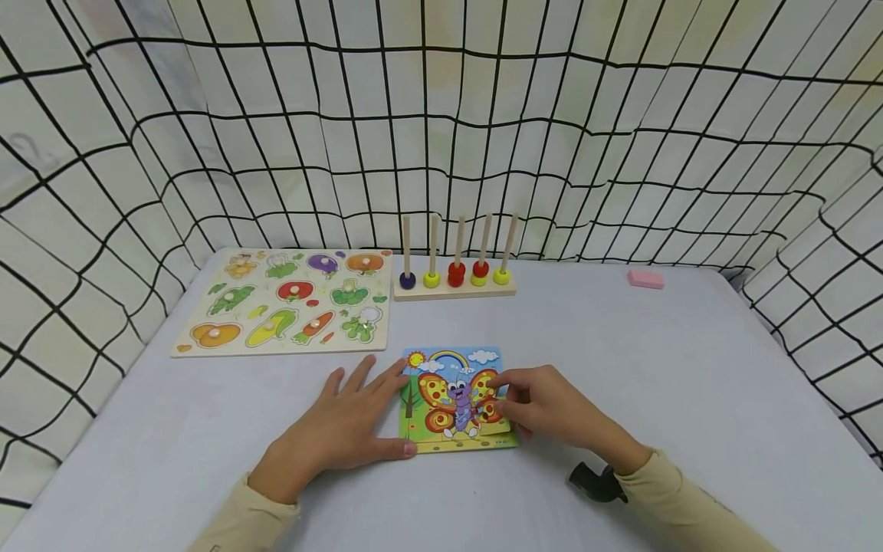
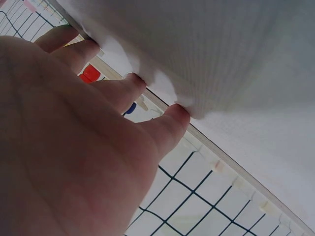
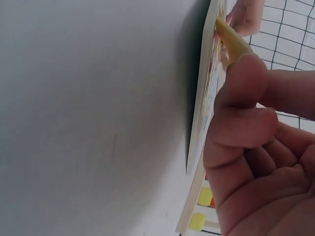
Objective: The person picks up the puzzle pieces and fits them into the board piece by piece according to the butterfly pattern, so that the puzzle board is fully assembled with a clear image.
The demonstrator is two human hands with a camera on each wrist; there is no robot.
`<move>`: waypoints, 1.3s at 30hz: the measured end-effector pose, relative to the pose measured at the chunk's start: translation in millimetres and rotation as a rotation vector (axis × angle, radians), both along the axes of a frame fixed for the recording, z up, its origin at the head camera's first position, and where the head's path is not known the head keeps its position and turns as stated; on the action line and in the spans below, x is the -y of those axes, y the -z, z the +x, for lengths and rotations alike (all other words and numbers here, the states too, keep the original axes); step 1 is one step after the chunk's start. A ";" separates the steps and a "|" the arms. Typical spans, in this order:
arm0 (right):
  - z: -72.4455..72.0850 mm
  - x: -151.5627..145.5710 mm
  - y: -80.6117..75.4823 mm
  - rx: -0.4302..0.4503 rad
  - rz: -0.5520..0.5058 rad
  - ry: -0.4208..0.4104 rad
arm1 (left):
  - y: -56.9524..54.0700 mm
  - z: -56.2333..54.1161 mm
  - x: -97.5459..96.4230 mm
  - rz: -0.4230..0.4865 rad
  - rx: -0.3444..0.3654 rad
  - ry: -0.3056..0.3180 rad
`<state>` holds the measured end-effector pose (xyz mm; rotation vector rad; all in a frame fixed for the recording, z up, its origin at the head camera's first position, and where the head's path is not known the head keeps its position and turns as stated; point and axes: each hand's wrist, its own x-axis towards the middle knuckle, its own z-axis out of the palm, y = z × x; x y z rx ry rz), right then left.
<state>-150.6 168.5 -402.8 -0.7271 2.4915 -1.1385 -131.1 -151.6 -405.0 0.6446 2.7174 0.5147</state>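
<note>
A butterfly picture puzzle (image 1: 428, 447) lies on the white table in front of the person, with a sun, rainbow and tree in its picture. The left hand (image 1: 348, 418) is spread beside it, its fingertips and thumb resting at the puzzle's left edge. Over the lower right of the picture, the right hand (image 1: 552, 406) pinches a puzzle piece between thumb and fingers. In the right wrist view this thin yellowish piece (image 3: 234, 42) stands tilted, one end down at the board's surface. The fingers cover part of the butterfly's right wing.
Behind to the left lies a vegetable peg board (image 1: 283, 353). Next to it stands a wooden counting rack (image 1: 455, 294) with upright pegs and coloured beads. A pink block (image 1: 645, 279) sits at the back right. Black netting (image 1: 425, 115) encloses the table's back and sides.
</note>
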 end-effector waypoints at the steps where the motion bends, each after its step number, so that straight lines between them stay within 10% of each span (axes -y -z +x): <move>1: 0.1 1.2 0.2 0.004 0.001 0.005 | 0.7 -0.4 0.0 -0.003 -0.001 -0.001; 39: -1.7 3.1 -6.9 -0.160 0.158 0.196 | -4.3 -5.7 7.1 0.042 -0.004 0.014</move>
